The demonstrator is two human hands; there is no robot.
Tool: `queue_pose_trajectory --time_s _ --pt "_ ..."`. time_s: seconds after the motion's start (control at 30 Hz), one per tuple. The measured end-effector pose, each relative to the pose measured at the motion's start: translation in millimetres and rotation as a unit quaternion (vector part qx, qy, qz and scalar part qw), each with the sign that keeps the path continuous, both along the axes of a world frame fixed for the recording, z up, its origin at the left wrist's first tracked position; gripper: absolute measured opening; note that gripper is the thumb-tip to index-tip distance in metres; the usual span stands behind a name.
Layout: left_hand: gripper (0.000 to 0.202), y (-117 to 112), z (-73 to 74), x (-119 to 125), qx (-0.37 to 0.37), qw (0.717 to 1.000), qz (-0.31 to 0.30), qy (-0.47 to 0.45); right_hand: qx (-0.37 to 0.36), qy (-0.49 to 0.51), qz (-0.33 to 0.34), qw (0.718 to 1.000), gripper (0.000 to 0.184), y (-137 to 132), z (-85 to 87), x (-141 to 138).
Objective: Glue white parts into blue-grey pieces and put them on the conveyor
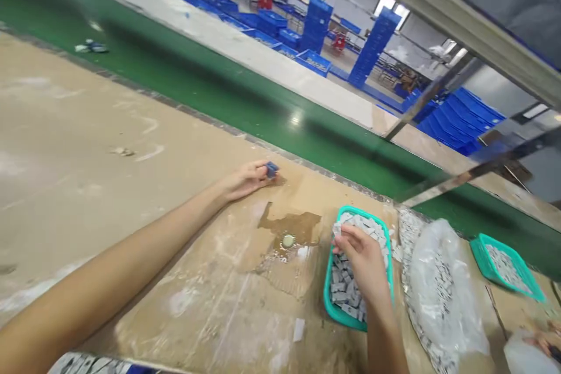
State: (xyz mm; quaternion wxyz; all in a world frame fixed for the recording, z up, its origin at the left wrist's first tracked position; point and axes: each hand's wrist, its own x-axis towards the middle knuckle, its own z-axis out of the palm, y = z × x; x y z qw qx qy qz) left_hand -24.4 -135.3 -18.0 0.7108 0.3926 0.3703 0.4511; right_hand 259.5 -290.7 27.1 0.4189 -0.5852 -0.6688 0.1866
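Observation:
My left hand (248, 180) is stretched out over the tan tabletop, near the edge of the green conveyor. Its fingers are closed around a small dark blue block (272, 170). Over a teal plastic basket (328, 289) is my right hand (362, 254), thumb and fingers pinching a small whitish piece (337, 229). The basket holds many small light grey and white pieces (344, 286), partly covered by that hand. Between my hands, a wet brown patch (291, 225) on the table surrounds a small pale round thing (288, 241).
A clear plastic bag (442, 298) with small pieces lies right of the basket, beside a second teal basket (508, 269). The green conveyor belt (263, 105) runs behind the table. A metal post (460, 178) slants at right. Part of another person's hand (546, 342) shows lower right.

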Motion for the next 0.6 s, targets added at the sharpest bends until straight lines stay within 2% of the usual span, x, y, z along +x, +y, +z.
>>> queue_pose_trajectory --time_s 0.1,0.2,0.27,0.4,0.5,0.6 --pt "0.038 11.7 -10.3 5.6 -0.015 0.996 -0.035 -0.083 -0.096 0.035 0.039 0.994 0.030 -5.2 7.2 -21.3" --pt "0.040 16.0 -13.5 6.5 -0.016 0.987 -0.060 -0.149 -0.127 0.028 0.005 0.992 0.033 -4.1 2.4 -41.5" --pt "0.036 16.1 -15.1 5.0 -0.018 0.985 -0.070 -0.155 -0.106 -0.014 -0.001 0.994 0.031 -2.1 -5.0 -48.6" --pt "0.026 16.3 -18.4 4.3 -0.013 0.986 -0.075 -0.148 -0.043 -0.125 0.043 0.990 0.023 -2.1 -16.1 -51.3" --pt "0.024 16.9 -19.9 5.8 -0.006 0.987 -0.074 -0.145 0.028 -0.189 0.087 0.978 0.024 -3.5 -17.3 -52.3" --pt "0.025 17.4 -20.7 6.8 -0.001 0.986 -0.070 -0.150 0.046 -0.222 0.118 0.967 0.026 -4.3 -16.4 -54.5"
